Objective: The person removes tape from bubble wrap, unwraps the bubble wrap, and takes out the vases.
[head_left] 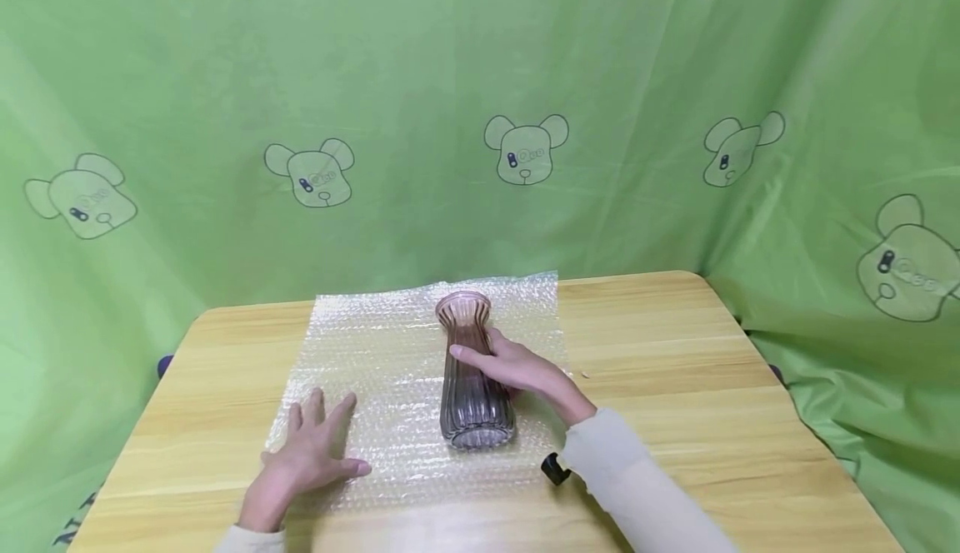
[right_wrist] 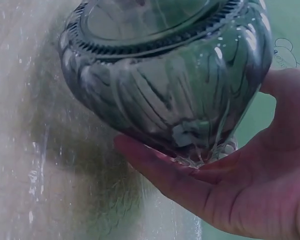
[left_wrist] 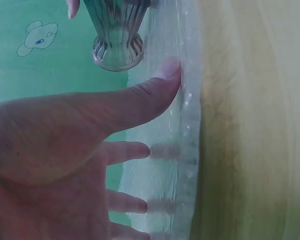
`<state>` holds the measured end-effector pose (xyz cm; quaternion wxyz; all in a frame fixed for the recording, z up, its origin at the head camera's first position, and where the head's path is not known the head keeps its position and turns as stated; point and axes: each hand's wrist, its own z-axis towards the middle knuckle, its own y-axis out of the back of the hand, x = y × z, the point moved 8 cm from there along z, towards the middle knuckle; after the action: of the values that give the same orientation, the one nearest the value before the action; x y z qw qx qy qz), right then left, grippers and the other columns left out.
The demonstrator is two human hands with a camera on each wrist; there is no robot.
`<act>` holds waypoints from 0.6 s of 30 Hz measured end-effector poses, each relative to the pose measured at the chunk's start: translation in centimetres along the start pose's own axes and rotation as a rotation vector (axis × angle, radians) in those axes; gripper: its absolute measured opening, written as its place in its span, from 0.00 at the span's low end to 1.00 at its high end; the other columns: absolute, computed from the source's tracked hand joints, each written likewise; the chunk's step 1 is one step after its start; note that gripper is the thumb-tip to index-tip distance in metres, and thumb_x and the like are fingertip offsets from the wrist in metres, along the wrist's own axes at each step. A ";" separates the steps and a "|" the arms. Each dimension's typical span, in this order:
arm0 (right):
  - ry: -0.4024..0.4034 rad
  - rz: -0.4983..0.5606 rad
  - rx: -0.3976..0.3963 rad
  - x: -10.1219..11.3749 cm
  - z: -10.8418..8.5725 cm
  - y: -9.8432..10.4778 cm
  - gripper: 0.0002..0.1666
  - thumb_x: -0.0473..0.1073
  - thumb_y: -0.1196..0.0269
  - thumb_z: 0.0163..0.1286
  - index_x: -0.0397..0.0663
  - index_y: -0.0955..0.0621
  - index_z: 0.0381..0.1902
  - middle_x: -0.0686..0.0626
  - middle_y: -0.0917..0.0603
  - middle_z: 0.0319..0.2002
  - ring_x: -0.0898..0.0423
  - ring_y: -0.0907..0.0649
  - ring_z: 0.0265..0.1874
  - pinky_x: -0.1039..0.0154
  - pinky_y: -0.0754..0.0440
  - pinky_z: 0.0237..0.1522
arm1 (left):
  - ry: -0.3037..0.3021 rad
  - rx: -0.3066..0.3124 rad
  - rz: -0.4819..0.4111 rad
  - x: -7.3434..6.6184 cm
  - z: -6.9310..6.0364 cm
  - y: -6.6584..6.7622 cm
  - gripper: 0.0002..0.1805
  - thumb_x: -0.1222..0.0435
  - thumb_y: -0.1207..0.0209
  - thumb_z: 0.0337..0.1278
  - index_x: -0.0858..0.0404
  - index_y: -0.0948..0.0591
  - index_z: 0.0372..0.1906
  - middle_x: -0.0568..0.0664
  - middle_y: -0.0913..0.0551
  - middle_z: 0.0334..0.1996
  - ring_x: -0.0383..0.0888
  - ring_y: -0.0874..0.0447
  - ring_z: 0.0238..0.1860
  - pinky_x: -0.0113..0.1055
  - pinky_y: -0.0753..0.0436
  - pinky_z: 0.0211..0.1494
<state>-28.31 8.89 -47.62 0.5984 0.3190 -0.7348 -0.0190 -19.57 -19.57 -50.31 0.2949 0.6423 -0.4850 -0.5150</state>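
A ribbed glass vase [head_left: 477, 399], pinkish at the mouth and smoky grey toward the base, is tipped on its side over a sheet of bubble wrap [head_left: 375, 370]. Its mouth points to the far edge and its base toward me. My right hand [head_left: 517, 366] grips the vase from the right, thumb across the top and fingers partly hidden behind it. In the right wrist view, the vase's round base [right_wrist: 155, 30] faces the camera; whether its body touches the wrap I cannot tell. My left hand [head_left: 307, 453] lies with spread fingers at the wrap's near left part.
The wood-grain table [head_left: 660, 353] extends on both sides of the wrap. A green curtain [head_left: 420, 228] with bear-head prints hangs behind and at the sides. A small black object [head_left: 555, 468] shows beside the right sleeve.
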 end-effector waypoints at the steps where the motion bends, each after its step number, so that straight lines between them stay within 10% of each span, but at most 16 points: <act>1: -0.001 0.005 0.000 0.0 0.0 0.0 0.57 0.69 0.37 0.69 0.39 0.44 0.79 0.35 0.21 0.62 0.38 0.18 0.57 0.40 0.17 0.57 | 0.002 -0.002 0.000 0.0 0.0 0.0 0.62 0.41 0.24 0.39 0.52 0.41 0.81 0.72 0.60 0.79 0.82 0.63 0.74 0.93 0.50 0.49; 18: -0.024 0.106 -0.009 -0.8 0.0 0.0 0.57 0.64 0.33 0.67 0.46 0.45 0.81 0.39 0.18 0.59 0.43 0.15 0.52 0.42 0.16 0.56 | -0.074 -0.004 -0.009 -0.7 0.1 0.3 0.61 0.46 0.22 0.39 0.53 0.39 0.81 0.70 0.56 0.80 0.80 0.61 0.75 0.92 0.55 0.50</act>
<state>-28.26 9.26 -48.38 0.5911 0.2767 -0.7577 0.0052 -19.80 -19.02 -49.82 0.2759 0.6245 -0.4914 -0.5408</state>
